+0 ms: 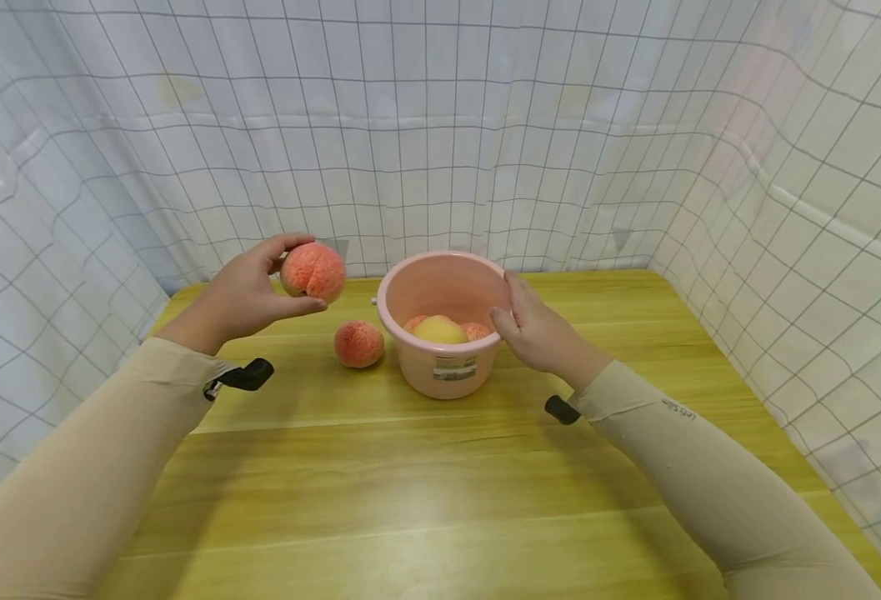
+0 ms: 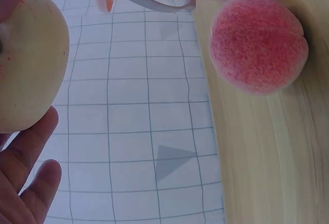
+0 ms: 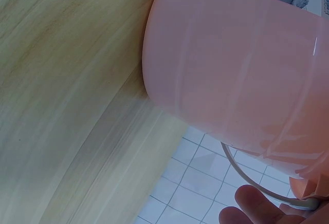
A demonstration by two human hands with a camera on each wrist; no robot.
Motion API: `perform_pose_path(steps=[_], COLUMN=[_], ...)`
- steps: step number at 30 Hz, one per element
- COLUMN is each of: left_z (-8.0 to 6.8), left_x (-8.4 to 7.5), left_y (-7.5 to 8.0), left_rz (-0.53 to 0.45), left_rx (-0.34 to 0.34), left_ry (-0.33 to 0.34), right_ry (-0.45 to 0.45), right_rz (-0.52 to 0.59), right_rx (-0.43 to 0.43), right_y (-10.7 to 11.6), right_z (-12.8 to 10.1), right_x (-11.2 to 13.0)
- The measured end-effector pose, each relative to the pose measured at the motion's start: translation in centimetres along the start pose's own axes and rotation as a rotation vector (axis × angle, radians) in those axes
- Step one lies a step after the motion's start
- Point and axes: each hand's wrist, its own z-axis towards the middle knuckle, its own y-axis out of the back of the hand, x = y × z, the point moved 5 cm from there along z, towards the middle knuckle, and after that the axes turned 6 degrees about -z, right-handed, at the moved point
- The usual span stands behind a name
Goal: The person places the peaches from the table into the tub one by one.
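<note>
Left hand (image 1: 248,292) fingers curled round a raised peach (image 1: 313,272) — right hand (image 1: 533,329) fingers gripping the pink bucket (image 1: 443,371) rim.

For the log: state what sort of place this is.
Probably a staged recording booth: white gridded sheeting hung round a wooden table, with only a pink bucket and peaches.

left hand (image 1: 248,287): raised, fingers curled (gripping) | right hand (image 1: 533,329): low, fingers curved, thumb up
</note>
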Motion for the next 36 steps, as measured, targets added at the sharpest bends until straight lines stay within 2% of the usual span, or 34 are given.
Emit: perform_pose_path(steps=[7,27,36], left_z=[0.4,1.3,2.0], left_x=[-0.9,-3.5,-4.5], left_y=[-0.2,-1.1,-2.0], left_rz=[0.022,-0.02,-0.032], left_rx=[-0.011,-0.024,-0.02], left_ry=[-0.027,-0.111,-0.153], right_ry=[-0.003,0.002,-0.009], right_rz=[0.013,0.022,0.02], right_rx=[-0.005,-0.004,-0.003], right_y=[0.0,-0.1,-0.1], right_z=[0.0,-0.1,-0.1], right_x=[0.1,0.1,0.2])
